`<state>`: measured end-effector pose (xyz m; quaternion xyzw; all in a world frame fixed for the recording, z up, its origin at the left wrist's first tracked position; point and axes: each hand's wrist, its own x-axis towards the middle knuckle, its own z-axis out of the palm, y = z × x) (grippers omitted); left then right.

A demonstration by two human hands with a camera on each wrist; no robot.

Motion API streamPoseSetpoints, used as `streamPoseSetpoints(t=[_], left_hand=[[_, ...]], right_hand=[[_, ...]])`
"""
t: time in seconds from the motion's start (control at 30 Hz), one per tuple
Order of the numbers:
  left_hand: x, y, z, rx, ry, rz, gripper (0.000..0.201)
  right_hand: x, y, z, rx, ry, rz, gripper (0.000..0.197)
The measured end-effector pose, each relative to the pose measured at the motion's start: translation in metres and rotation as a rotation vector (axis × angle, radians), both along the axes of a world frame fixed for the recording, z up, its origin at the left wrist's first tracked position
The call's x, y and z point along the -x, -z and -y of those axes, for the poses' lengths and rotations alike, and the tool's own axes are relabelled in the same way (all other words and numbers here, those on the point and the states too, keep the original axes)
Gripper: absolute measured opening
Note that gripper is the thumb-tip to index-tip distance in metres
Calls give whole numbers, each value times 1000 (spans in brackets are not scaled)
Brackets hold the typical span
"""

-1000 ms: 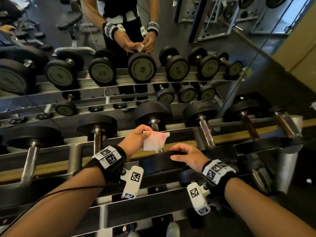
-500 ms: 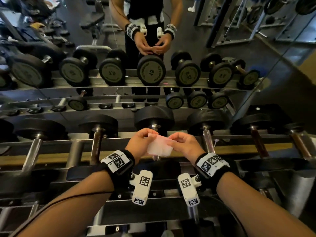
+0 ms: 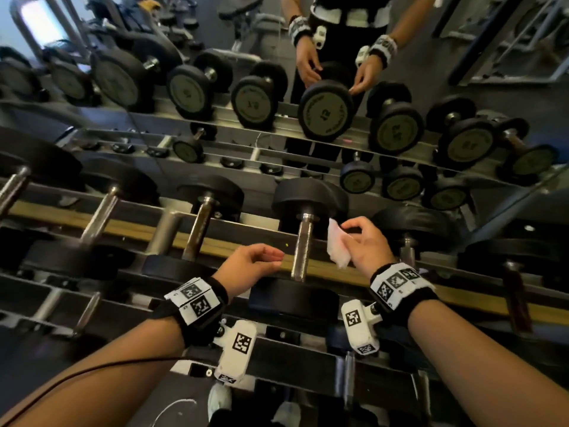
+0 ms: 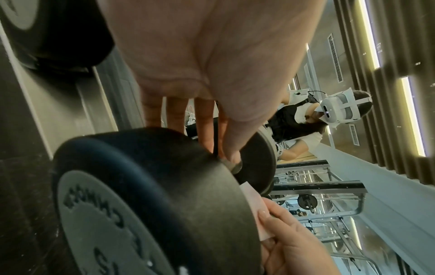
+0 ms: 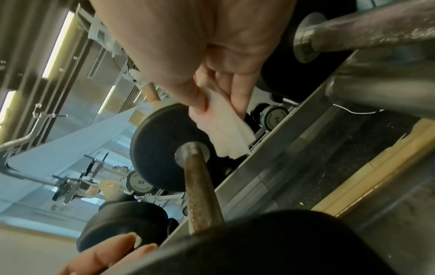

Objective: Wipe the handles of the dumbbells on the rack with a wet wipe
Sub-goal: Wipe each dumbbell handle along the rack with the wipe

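I see the handle between both hands is metal, rough and rusty-brown along its middle, with a smooth grey collar. Its heads look matt black rubber. Right of it, the wipe is thin, soft white cloth.

A metal dumbbell rack runs across the middle of the head view from the left edge down to the lower right, its grey rails tilted, with a yellowish wooden strip showing between them. Across its upper tier lie black dumbbells side by side, each with its handle spanning the gap between the rails: a steel-handled one at centre, a rust-brown-handled one just left of it, more further left, and another rusty one at lower right. A lower tier crosses the bottom of the frame.
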<state>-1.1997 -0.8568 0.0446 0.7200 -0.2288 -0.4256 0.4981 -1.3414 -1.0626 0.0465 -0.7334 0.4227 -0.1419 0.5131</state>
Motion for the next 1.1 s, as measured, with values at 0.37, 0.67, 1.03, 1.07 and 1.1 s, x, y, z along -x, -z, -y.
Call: streamPoseSetpoints(t=[0.37, 0.67, 1.03, 1.07, 1.1], left_hand=[[-5, 11, -14, 11, 166, -101, 19], [-11, 8, -11, -34, 235, -145, 13], [-13, 6, -10, -67, 252, -174, 15], [-14, 5, -9, -68, 254, -184, 16], [-15, 5, -8, -71, 256, -190, 17]], right_hand=[[-29, 35, 2, -63, -311, -14, 39], [-16, 19, -4, -396, -403, -1, 35], [-28, 1, 10, -729, -59, 236, 25], [-33, 4, 5, -769, -45, 233, 18], [-37, 5, 0, -781, -44, 204, 15]])
